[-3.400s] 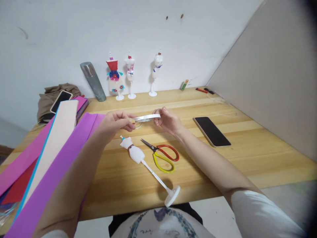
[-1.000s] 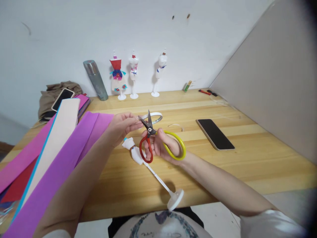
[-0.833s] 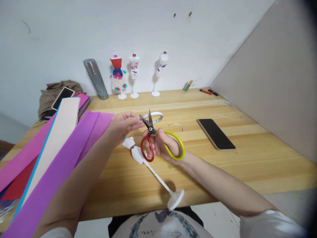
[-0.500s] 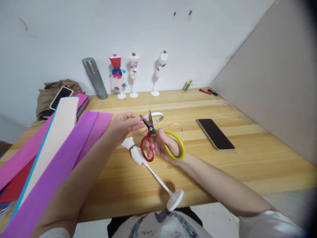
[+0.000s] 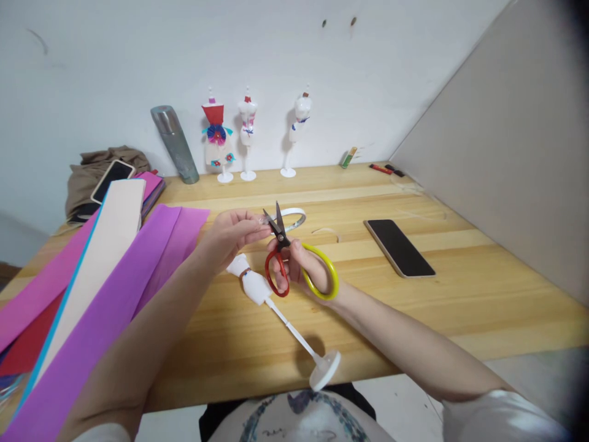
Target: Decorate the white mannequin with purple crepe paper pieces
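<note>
Two grips: right hand [image 5: 301,264], scissors [image 5: 281,239] now off table [image 5: 460,291]; left hand [image 5: 234,233], clear bit [image 5: 262,221].

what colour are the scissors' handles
A red handle and a yellow handle, best seen in the head view.

I've got a light wood desk [image 5: 221,359], whitish wall [image 5: 405,67] at 12 o'clock with two dark spots [image 5: 353,21], greyish panel [image 5: 515,153] at 3, pale floor [image 5: 400,405] around 5, probably tile.
</note>
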`<action>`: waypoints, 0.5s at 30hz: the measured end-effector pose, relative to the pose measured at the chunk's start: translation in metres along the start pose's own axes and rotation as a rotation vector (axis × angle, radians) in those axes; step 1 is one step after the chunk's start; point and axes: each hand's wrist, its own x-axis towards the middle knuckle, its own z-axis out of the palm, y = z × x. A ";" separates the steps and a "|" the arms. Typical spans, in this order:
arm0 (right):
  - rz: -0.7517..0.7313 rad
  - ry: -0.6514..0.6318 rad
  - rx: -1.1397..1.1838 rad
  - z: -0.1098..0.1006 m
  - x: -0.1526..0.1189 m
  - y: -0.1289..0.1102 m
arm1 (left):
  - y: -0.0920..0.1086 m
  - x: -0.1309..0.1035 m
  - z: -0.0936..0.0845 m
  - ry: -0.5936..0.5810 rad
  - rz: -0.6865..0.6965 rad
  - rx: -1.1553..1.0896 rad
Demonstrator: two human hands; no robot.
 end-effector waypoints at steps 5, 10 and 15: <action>-0.042 0.021 -0.057 -0.002 0.003 0.006 | -0.004 0.001 -0.002 -0.052 0.031 -0.010; -0.090 0.060 -0.109 -0.001 0.005 0.010 | -0.002 0.000 0.001 -0.032 0.024 -0.021; -0.112 0.097 -0.185 -0.002 0.007 0.012 | -0.004 0.001 0.000 -0.011 0.045 0.021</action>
